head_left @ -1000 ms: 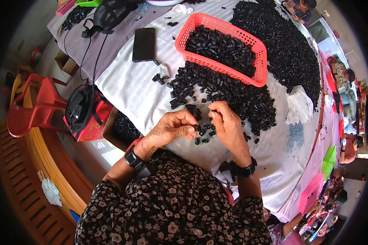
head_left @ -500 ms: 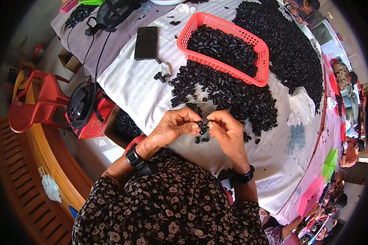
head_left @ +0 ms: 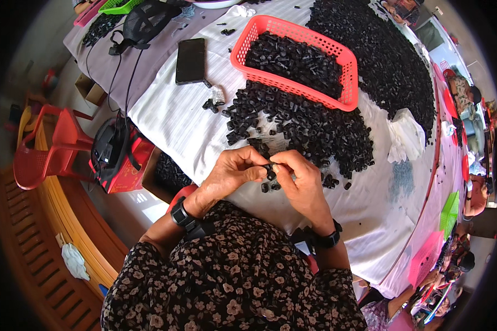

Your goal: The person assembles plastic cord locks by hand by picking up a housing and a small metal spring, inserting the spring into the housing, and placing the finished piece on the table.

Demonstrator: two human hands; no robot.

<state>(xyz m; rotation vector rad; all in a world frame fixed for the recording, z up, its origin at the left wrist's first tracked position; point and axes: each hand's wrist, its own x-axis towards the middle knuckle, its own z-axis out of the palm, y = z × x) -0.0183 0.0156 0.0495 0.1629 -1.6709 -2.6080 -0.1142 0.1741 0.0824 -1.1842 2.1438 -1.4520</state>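
both hands, left hand and right hand, pinch one small black part together.

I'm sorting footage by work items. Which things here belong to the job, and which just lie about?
In use: left hand, right hand, small black part, loose black parts, red basket.
Lying about: phone, red chair, white cloth.
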